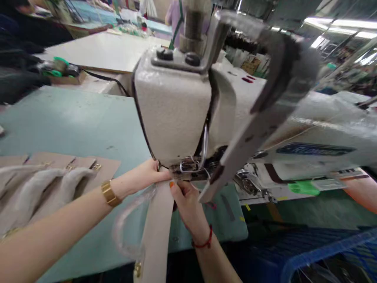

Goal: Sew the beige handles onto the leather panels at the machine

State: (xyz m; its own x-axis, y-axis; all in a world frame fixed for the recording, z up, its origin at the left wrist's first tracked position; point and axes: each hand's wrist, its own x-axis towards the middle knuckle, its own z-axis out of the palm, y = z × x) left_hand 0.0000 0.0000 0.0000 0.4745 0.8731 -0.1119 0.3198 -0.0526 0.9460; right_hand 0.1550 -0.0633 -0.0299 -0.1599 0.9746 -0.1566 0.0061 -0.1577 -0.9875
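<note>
A pale beige strap (157, 232) runs from the table's near edge up under the head of a white sewing machine (176, 102). My left hand (147, 175), with a gold watch on the wrist, rests on the strap's left side at the needle area, fingers pressed against it. My right hand (184, 196), with a red cord on the wrist, pinches the strap's right edge just below the presser foot (191, 167). A clear plastic loop (126, 220) hangs off the strap. The needle itself is hidden by the machine head.
Several beige straps with brass fittings (44, 184) lie on brown card at the left of the teal table (73, 122). A blue bin (324, 255) sits low at the right. Green thread spools (59, 67) and a white table (103, 49) stand behind. Other people work far back.
</note>
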